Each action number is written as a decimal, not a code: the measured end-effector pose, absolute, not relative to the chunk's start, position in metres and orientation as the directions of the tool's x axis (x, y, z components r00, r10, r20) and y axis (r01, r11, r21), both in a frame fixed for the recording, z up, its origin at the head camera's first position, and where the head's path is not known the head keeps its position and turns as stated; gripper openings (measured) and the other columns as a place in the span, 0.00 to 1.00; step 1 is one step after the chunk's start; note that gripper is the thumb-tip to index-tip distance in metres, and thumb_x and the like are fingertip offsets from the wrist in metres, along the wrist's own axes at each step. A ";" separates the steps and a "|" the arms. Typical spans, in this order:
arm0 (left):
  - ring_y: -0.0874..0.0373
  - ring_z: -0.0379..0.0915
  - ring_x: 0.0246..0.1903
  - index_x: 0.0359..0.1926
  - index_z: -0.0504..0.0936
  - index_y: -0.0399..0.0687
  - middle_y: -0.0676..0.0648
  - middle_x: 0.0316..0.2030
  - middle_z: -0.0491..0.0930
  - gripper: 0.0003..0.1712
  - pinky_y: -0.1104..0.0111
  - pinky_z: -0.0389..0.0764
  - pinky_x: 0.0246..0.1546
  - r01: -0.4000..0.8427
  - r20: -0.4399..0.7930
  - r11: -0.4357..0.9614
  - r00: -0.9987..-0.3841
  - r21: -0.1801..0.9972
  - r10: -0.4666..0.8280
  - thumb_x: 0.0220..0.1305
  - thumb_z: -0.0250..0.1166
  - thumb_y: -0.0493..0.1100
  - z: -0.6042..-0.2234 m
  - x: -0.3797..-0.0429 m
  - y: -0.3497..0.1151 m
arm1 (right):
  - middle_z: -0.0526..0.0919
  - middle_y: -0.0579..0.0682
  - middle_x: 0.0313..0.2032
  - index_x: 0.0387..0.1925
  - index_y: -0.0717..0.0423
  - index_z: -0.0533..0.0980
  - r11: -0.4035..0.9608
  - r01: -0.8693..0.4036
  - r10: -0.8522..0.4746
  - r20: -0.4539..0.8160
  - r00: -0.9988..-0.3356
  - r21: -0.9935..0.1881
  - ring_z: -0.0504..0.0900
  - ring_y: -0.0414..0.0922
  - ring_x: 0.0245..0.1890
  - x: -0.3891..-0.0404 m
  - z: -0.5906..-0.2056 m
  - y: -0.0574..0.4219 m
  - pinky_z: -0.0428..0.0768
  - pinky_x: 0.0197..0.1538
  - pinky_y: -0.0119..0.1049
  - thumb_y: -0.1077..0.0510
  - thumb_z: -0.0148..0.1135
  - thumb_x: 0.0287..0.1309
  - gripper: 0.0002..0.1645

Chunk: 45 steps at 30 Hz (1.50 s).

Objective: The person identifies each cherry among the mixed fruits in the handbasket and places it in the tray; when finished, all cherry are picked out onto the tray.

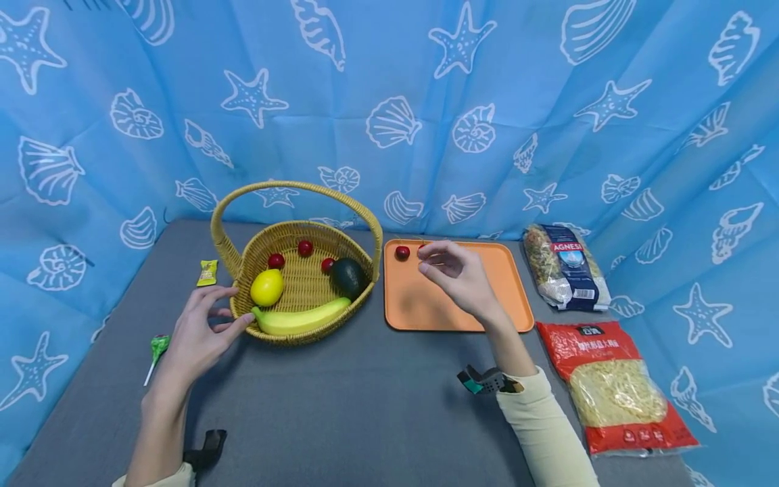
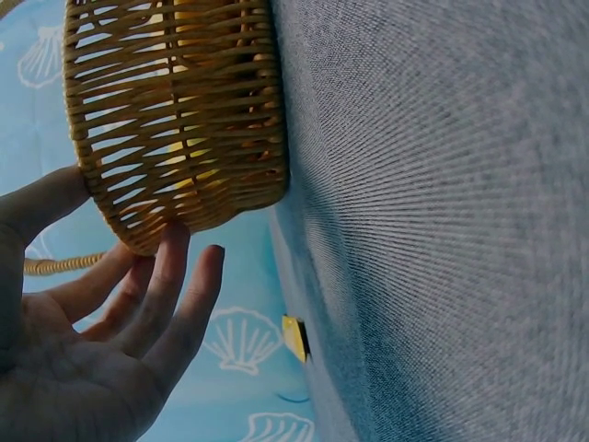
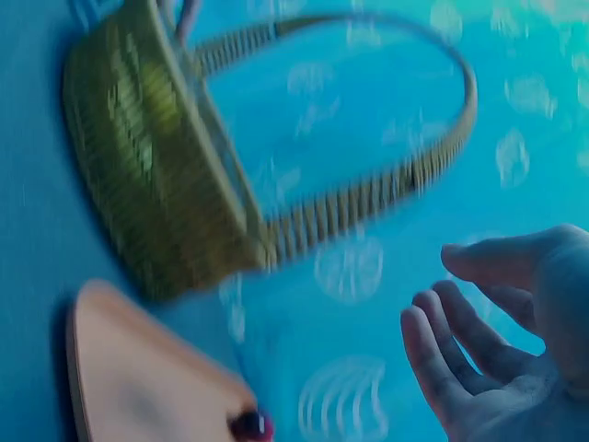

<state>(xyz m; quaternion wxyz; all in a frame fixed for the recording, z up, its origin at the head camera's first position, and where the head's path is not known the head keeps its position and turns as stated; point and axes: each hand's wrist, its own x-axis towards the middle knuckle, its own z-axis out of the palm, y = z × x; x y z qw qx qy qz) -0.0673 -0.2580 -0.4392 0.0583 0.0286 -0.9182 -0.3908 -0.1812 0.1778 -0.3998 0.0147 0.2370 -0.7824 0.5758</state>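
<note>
A wicker basket (image 1: 304, 341) with a tall handle holds a lemon (image 1: 267, 288), a banana (image 1: 304, 319), a dark green avocado (image 1: 349, 277) and three cherries (image 1: 305, 248). My left hand (image 1: 197, 328) holds the basket's left end, thumb at the front rim and fingertips against the woven side. Over the orange tray (image 1: 450, 319) hovers my right hand (image 1: 459, 277), its fingers loosely bent, thumb and index apart, nothing between them. On the tray's back left lies a cherry (image 1: 402, 253); another cherry (image 1: 422, 251) beside it is partly hidden by the right fingers.
Left of the basket lie a yellow-wrapped candy (image 1: 207, 272) and a green lollipop (image 1: 159, 348). To the tray's right are an Agnesi pasta bag (image 1: 567, 267) and a red pasta bag (image 1: 617, 389). A blue shell-patterned curtain (image 1: 389, 128) hangs behind the grey table (image 1: 341, 412).
</note>
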 end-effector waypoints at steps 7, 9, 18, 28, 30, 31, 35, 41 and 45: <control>0.35 0.80 0.54 0.72 0.75 0.35 0.32 0.68 0.67 0.33 0.48 0.92 0.52 -0.017 0.077 0.692 -0.992 0.721 -0.104 0.73 0.73 0.45 -0.440 -0.067 -0.257 | 0.87 0.62 0.52 0.57 0.63 0.82 0.113 -0.398 -0.584 0.263 -0.768 -0.910 0.88 0.42 0.50 -0.166 -0.382 0.128 0.92 0.58 0.33 0.69 0.68 0.70 0.16; 0.35 0.80 0.55 0.72 0.75 0.35 0.32 0.69 0.66 0.33 0.49 0.92 0.52 -0.019 0.073 0.691 -0.992 0.723 -0.104 0.73 0.73 0.45 -0.440 -0.067 -0.257 | 0.88 0.59 0.52 0.57 0.63 0.82 0.103 -0.401 -0.636 0.250 -0.730 -0.910 0.88 0.44 0.51 -0.167 -0.378 0.109 0.92 0.59 0.35 0.68 0.68 0.70 0.15; 0.33 0.81 0.55 0.72 0.74 0.35 0.32 0.69 0.66 0.34 0.49 0.92 0.51 -0.021 0.074 0.695 -0.992 0.718 -0.107 0.73 0.73 0.46 -0.440 -0.069 -0.258 | 0.87 0.60 0.56 0.57 0.63 0.82 0.189 -0.425 -0.740 0.156 -0.654 -0.885 0.89 0.49 0.51 -0.201 -0.381 0.019 0.90 0.58 0.32 0.64 0.68 0.73 0.14; 0.33 0.80 0.56 0.73 0.74 0.36 0.31 0.71 0.65 0.35 0.49 0.92 0.52 -0.044 0.048 0.692 -0.992 0.720 -0.113 0.74 0.73 0.48 -0.439 -0.069 -0.258 | 0.83 0.63 0.65 0.68 0.67 0.77 0.370 -0.212 -0.715 -0.131 -0.687 -0.904 0.83 0.56 0.65 -0.242 -0.401 -0.039 0.89 0.65 0.41 0.63 0.61 0.78 0.23; 0.32 0.80 0.56 0.73 0.74 0.36 0.31 0.71 0.65 0.35 0.49 0.93 0.52 -0.043 0.049 0.694 -0.992 0.719 -0.113 0.74 0.73 0.47 -0.440 -0.069 -0.258 | 0.82 0.65 0.65 0.70 0.68 0.75 0.359 -0.124 -0.699 -0.178 -0.692 -0.925 0.83 0.58 0.64 -0.245 -0.407 -0.044 0.88 0.68 0.50 0.64 0.59 0.79 0.24; 0.33 0.80 0.55 0.73 0.74 0.36 0.31 0.70 0.65 0.34 0.49 0.93 0.51 -0.041 0.053 0.694 -0.992 0.719 -0.114 0.74 0.73 0.47 -0.440 -0.069 -0.258 | 0.81 0.66 0.65 0.71 0.68 0.74 0.351 -0.086 -0.692 -0.196 -0.695 -0.933 0.83 0.60 0.65 -0.246 -0.410 -0.047 0.87 0.70 0.53 0.64 0.58 0.79 0.24; 0.33 0.80 0.55 0.73 0.74 0.36 0.31 0.70 0.66 0.34 0.50 0.93 0.50 -0.033 0.060 0.695 -0.992 0.718 -0.109 0.74 0.73 0.47 -0.440 -0.069 -0.258 | 0.78 0.67 0.68 0.73 0.68 0.73 0.334 -0.006 -0.655 -0.227 -0.721 -0.943 0.82 0.63 0.65 -0.248 -0.420 -0.054 0.86 0.71 0.54 0.65 0.56 0.80 0.25; 0.35 0.80 0.55 0.73 0.74 0.37 0.32 0.70 0.66 0.35 0.51 0.94 0.50 -0.042 0.051 0.696 -0.992 0.716 -0.112 0.74 0.73 0.48 -0.440 -0.069 -0.258 | 0.80 0.65 0.68 0.73 0.65 0.74 0.341 0.033 -0.613 -0.248 -0.750 -0.940 0.85 0.57 0.57 -0.245 -0.431 -0.064 0.88 0.66 0.51 0.67 0.58 0.78 0.26; 0.35 0.80 0.55 0.73 0.74 0.37 0.32 0.70 0.66 0.35 0.52 0.94 0.50 -0.044 0.047 0.694 -0.993 0.719 -0.111 0.73 0.74 0.49 -0.440 -0.069 -0.259 | 0.80 0.64 0.68 0.73 0.64 0.74 0.339 0.057 -0.590 -0.260 -0.765 -0.939 0.84 0.51 0.55 -0.244 -0.435 -0.069 0.89 0.66 0.47 0.68 0.57 0.77 0.27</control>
